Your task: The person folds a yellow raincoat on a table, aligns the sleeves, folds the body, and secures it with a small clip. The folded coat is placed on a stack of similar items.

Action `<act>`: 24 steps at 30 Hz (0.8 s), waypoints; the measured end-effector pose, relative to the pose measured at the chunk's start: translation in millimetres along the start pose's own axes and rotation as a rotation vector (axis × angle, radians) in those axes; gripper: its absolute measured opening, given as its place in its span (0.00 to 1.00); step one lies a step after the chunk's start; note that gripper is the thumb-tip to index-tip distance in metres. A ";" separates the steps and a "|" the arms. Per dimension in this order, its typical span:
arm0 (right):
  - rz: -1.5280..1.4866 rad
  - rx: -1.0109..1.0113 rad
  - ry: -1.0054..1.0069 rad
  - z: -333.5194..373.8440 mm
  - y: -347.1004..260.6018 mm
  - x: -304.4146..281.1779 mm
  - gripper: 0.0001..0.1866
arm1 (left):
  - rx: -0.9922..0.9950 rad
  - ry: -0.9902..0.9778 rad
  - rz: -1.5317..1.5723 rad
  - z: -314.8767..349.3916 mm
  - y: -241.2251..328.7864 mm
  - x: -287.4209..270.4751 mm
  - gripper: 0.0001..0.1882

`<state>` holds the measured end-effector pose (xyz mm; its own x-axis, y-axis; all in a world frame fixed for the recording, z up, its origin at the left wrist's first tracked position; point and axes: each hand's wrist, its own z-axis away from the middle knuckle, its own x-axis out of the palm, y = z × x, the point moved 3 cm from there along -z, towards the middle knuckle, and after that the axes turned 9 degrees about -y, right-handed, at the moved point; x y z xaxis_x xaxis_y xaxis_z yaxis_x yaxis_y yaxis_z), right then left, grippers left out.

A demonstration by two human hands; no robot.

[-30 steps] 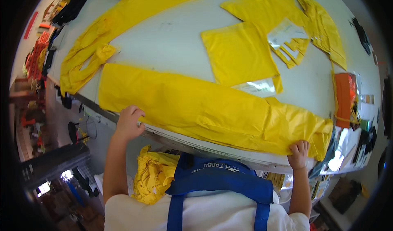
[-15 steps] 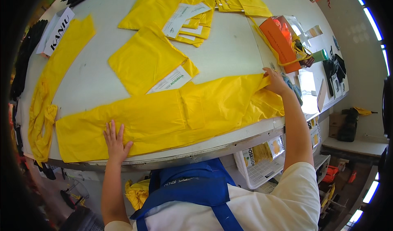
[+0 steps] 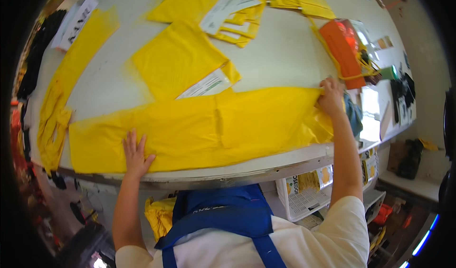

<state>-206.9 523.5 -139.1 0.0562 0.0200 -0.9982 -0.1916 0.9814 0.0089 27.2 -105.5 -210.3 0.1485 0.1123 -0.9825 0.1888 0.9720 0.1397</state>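
A long yellow waterproof garment (image 3: 190,130), folded lengthwise like a trouser leg, lies along the near edge of the table. On its left part my left hand (image 3: 137,155) rests flat, fingers spread. My right hand (image 3: 331,97) has its fingers curled on the far corner of the garment's right end, where the cloth is creased. A seam or pocket edge crosses the middle of the fabric. Just beyond it lies a folded yellow piece (image 3: 178,61) with a white printed sheet (image 3: 205,84) at its corner.
More folded yellow garments (image 3: 185,2) are piled at the far side. A yellow strip of cloth (image 3: 78,64) and a white box (image 3: 75,23) are at left. An orange box (image 3: 341,52) stands at right. Below the table is a white basket (image 3: 298,206) of packaged goods.
The garment's far right edge now lies straighter and flatter. My right hand has moved slightly along that end and curled closer over the cloth. My left hand stays flat. The whole view has shifted.
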 end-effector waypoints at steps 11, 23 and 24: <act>-0.444 -0.333 -0.168 95.8 -280.8 35.1 0.42 | -0.510 0.122 0.087 57.2 -43.4 -22.3 0.34; -0.670 0.008 -0.302 45.4 -319.8 -3.7 0.34 | -0.196 0.324 0.445 -20.3 27.7 -103.0 0.34; -0.610 -0.009 -0.333 50.4 -327.6 -5.7 0.35 | 0.047 0.343 0.582 -52.5 53.5 -116.5 0.33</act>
<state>-95.1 211.5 -133.3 0.4538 -0.4757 -0.7535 -0.0381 0.8345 -0.5497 -31.0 -55.8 -94.8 -0.0766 0.6815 -0.7278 0.2145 0.7241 0.6555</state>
